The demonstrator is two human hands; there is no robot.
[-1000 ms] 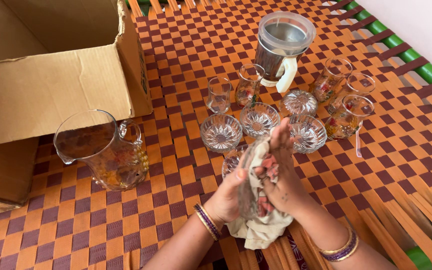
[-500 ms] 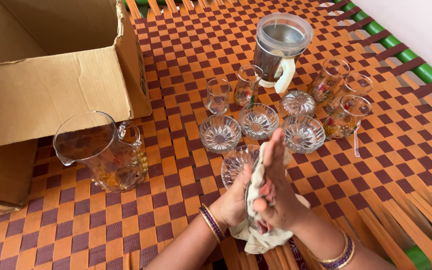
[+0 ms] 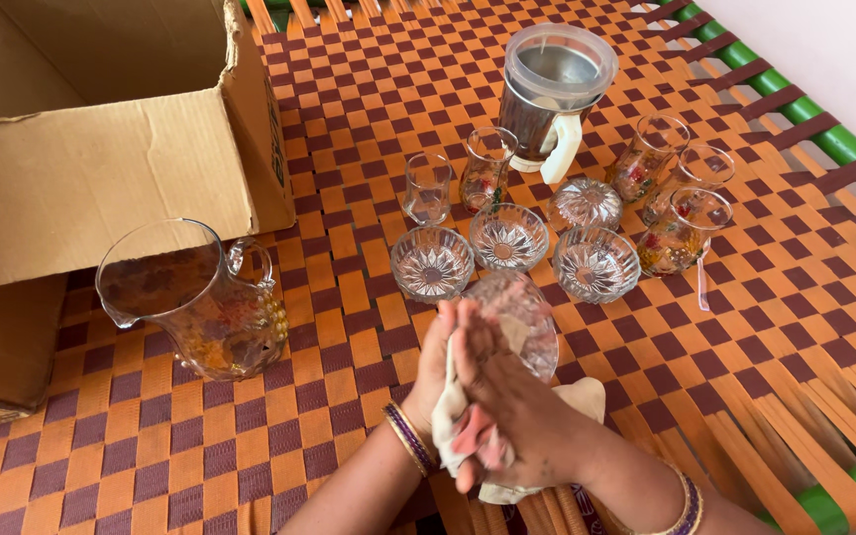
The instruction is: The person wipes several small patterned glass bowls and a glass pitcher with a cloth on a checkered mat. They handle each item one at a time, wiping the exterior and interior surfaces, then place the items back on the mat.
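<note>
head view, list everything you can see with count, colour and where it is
cardboard box: 1, brown, open, far left
glass jug: 1, clear with floral print, in front of the box
lidded jar with white handle: 1, metal, clear lid, at the back
plain tumbler: 1, clear, left of the back row
printed glasses: 4, clear with flowers, one by the tumbler, three at right
cut-glass bowls: 3 upright in a row, 1 upside down behind them
held bowl: 1, clear, tilted in the hands
cloth: 1, cream with pink, between the hands
woven surface: orange and maroon, green frame
left hand: grip on cloth and bowl
right hand: pressed on the cloth
</note>
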